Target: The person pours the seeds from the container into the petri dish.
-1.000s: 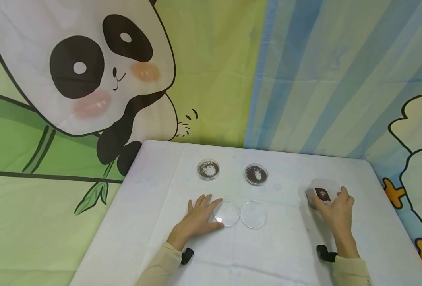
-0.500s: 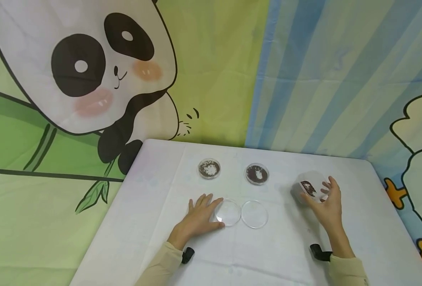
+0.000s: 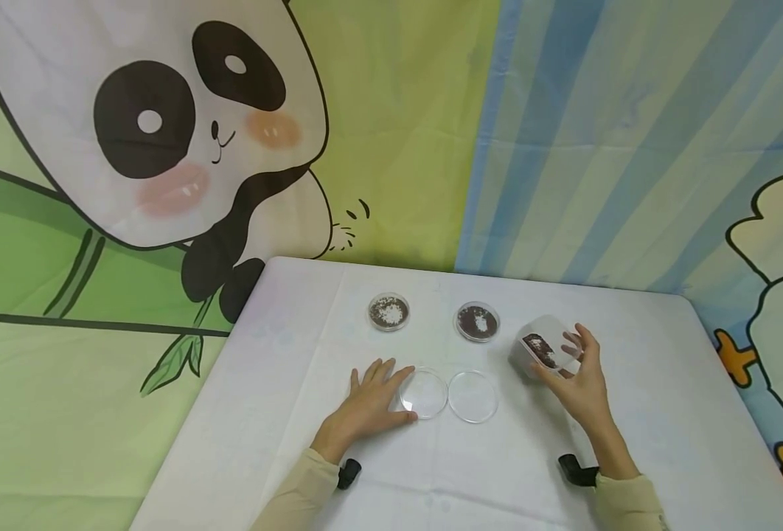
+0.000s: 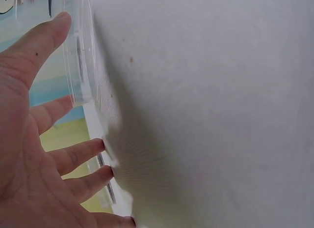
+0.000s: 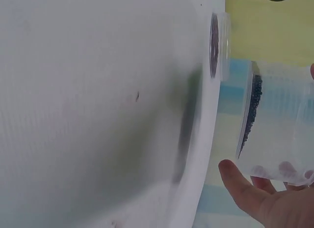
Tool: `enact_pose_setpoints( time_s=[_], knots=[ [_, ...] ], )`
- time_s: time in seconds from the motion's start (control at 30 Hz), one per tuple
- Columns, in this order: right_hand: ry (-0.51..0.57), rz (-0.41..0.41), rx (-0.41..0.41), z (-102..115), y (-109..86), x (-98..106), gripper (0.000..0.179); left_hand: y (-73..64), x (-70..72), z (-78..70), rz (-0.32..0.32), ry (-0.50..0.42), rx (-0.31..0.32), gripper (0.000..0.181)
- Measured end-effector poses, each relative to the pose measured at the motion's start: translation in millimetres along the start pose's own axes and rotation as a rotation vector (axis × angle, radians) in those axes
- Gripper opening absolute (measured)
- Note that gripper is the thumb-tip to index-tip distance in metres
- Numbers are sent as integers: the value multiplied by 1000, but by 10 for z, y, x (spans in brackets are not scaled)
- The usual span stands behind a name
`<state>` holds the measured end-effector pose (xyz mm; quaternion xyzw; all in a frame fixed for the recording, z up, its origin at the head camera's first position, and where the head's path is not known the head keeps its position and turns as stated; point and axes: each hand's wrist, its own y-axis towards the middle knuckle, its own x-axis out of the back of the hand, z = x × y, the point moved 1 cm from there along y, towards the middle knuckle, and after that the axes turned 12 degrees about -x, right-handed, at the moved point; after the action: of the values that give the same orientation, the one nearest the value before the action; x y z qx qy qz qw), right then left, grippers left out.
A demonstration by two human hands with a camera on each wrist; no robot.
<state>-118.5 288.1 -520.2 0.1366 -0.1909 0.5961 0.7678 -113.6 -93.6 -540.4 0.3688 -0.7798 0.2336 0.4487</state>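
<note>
Straight and spread, the fingers of my left hand [image 3: 365,409] rest on the table, with thumb and index finger touching opposite sides of a clear petri dish part [image 3: 423,393]. A matching clear round piece [image 3: 473,397] lies beside it. My right hand [image 3: 580,383] grips a translucent plastic tub [image 3: 551,332] above the tabletop. Dark granules [image 5: 253,102] line its bottom, with some white among them in the head view. Toward the back stand two petri dishes of dark granules topped with white bits, the left dish [image 3: 388,312] and the right dish [image 3: 477,322].
A white cloth covers the table [image 3: 338,295]. A panda-print backdrop [image 3: 391,147] hangs directly behind its far edge. Black fittings stick out at both wrists, the left fitting [image 3: 348,473] and the right fitting [image 3: 577,470].
My right hand has carried the tub leftward, from the table's right side to near the right dish, and the tub is tilted more. The left hand has stayed in place.
</note>
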Motion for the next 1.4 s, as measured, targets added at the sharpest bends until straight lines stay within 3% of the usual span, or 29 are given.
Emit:
enact_pose_setpoints(
  time_s=[0.5, 0.9, 1.2, 1.4],
  knots=[
    [-106, 39, 237, 174, -110, -283, 105, -12, 7, -5, -5, -2, -4, 81],
    [-175, 108, 316, 252, -169, -427, 104, -16, 3, -1, -3, 11, -4, 81],
    [-311, 74, 598, 326, -159, -568, 104, -9, 10, -6, 0, 12, 4, 81],
    [-396, 68, 710, 371, -191, -654, 103, -7, -4, 5, 3, 27, 7, 82]
  ],
)
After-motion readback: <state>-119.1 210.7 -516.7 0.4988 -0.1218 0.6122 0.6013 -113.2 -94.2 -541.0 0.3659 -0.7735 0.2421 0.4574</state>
